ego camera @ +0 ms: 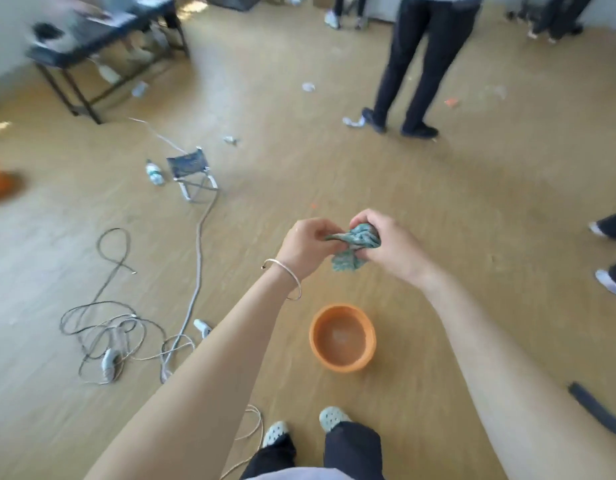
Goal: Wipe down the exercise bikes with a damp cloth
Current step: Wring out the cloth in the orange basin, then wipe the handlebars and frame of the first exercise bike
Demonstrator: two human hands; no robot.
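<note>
Small folding stool (192, 174) on wooden floor (490, 188), water bottle (154, 172) just beside it. Tangled cables (196, 258) at left. Black table (92, 39) far left. Person standing (424, 64), crumpled paper (308, 86) nearby.

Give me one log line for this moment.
step: cloth bunched between both hands | left hand: grips cloth | right hand: grips cloth | basin: on floor, untouched

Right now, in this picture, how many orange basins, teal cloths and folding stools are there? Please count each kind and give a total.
Orange basins: 2 (one near the feet, one cut by the left edge)
Teal cloth: 1
Folding stool: 1
Total: 4
</note>
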